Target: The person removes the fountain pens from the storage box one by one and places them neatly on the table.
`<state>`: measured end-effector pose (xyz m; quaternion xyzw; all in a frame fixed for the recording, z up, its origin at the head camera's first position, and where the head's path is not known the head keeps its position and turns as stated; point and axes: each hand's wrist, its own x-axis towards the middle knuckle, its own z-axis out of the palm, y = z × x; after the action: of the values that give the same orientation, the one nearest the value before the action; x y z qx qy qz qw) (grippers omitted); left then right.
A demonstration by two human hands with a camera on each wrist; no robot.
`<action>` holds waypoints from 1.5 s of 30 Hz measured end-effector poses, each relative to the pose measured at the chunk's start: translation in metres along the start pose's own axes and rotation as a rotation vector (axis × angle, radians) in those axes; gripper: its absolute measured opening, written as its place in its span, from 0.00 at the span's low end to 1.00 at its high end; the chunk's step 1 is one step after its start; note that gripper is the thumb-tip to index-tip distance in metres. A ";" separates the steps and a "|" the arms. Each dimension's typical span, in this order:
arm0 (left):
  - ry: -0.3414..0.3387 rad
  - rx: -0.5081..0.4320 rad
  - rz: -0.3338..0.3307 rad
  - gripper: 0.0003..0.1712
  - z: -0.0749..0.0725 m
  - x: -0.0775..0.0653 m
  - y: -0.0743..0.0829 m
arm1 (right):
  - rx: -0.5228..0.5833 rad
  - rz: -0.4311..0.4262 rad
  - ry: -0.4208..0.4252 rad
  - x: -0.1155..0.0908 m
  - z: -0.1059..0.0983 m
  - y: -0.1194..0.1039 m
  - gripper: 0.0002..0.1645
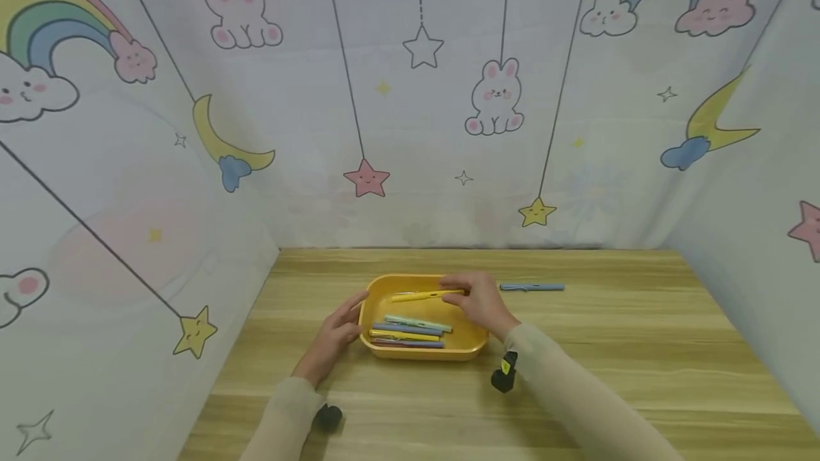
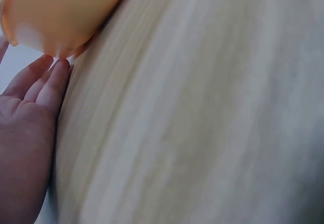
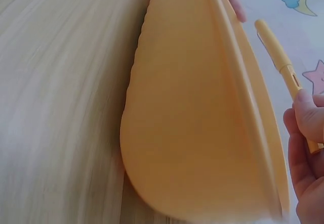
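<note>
Taking the tray (image 1: 435, 355) as the clock's centre, with 12 o'clock away from the person, the right hand (image 1: 482, 302) is at 2 o'clock, pinching a yellow pen (image 1: 416, 297) between thumb and fingers. That pen hangs over the tray's 12 o'clock side, its free end towards 9. The left hand (image 1: 331, 341) is at 9 o'clock, grasping nothing, its extended fingertips touching the wall. Four pens, a light green pen (image 1: 416, 323) uppermost, lie together towards 6 and 7; a blue pen (image 1: 533, 287) lies on the desk (image 1: 608, 347), near 2 o'clock. Good handling here probably means a light but sure pinch, the pen level and clear of the rim, and gentle steadying at 9 o'clock without pushing.
</note>
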<state>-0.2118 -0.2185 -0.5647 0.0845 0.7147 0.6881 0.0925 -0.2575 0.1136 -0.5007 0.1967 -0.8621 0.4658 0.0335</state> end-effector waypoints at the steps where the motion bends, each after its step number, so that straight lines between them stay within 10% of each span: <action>1: 0.000 -0.002 0.000 0.41 0.000 0.000 -0.001 | 0.002 0.005 0.000 -0.001 -0.002 0.001 0.17; 45: -0.009 -0.018 0.024 0.40 -0.001 0.002 -0.003 | 0.075 0.145 0.215 -0.051 -0.112 0.092 0.24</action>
<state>-0.2142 -0.2193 -0.5680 0.0953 0.7070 0.6952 0.0882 -0.2585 0.2658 -0.5221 0.0837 -0.8476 0.5172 0.0844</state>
